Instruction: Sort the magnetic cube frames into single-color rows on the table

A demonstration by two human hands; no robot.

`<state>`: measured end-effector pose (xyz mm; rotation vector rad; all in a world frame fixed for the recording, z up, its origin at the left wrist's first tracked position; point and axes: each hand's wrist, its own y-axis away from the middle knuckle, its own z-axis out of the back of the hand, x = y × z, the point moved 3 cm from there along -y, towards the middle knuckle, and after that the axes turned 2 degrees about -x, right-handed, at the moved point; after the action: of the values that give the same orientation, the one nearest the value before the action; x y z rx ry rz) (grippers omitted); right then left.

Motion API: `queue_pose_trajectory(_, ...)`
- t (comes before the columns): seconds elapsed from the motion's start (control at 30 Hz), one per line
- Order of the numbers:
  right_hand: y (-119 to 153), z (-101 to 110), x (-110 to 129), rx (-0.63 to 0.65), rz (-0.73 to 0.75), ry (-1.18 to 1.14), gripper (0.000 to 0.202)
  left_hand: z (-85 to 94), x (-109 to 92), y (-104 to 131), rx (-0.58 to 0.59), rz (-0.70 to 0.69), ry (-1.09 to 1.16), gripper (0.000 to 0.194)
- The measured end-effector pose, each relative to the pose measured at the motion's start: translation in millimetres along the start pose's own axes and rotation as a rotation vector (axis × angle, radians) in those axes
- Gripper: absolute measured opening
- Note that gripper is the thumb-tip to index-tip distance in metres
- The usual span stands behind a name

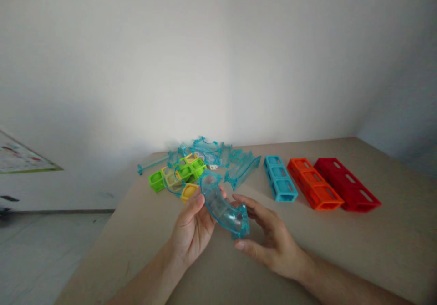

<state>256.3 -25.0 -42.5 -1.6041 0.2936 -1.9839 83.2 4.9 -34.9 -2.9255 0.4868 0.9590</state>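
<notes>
A clear blue curved marble-run tube (223, 211) is held above the front of the table, tilted down to the right. My left hand (196, 227) grips its upper left part, with the thumb on the near side and the other fingers mostly hidden behind it. At the tube's lower right end is my right hand (269, 239), thumb below and fingers above, around the collar. Just behind my left hand lies a yellow cube frame (189, 192), partly hidden by it.
Clear blue track pieces (206, 150) lie heaped against the wall, with green cube frames (191, 168) among them. A clear chute (244, 168) lies nearer. To the right are blue (280, 177), orange (314, 184) and red (346, 184) block rows. The table's left edge drops to the floor.
</notes>
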Motion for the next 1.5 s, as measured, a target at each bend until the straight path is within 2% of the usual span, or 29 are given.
queue_pose_trajectory(0.13,-3.2,2.6,8.4,0.014,0.057,0.025,0.053,-2.7,-0.5,1.8,0.042,-0.009,-0.029,0.03)
queue_pose_trajectory(0.3,-4.8,4.3,14.4,0.009,0.108,0.076,0.051,-3.7,-0.6,3.3,0.069,-0.007,-0.031,0.031)
queue_pose_trajectory(0.67,-5.1,5.2,14.1,0.034,0.117,0.112,0.049,-4.4,-1.5,2.8,0.046,-0.029,-0.151,0.038)
queue_pose_trajectory(0.87,-6.5,1.3,10.4,0.074,0.051,0.152,0.053,-9.2,-5.3,6.8,0.057,-0.141,-0.276,0.045)
queue_pose_trajectory(0.97,-7.5,0.2,9.1,0.073,0.079,0.195,0.057,-9.9,-2.6,11.1,0.107,-0.221,-0.362,0.057)
queue_pose_trajectory(1.07,-7.5,-0.2,6.6,0.072,0.053,0.264,0.053,-12.6,1.5,16.1,0.165,-0.283,-0.451,0.064)
queue_pose_trajectory(1.3,-6.8,-1.1,3.4,0.103,0.04,0.29,0.04,-18.9,1.6,22.8,0.14,-0.352,-0.615,0.065)
queue_pose_trajectory(1.5,-6.1,-0.5,0.3,0.118,0.05,0.329,0.037,-12.4,1.3,24.6,0.105,-0.394,-0.771,0.055)
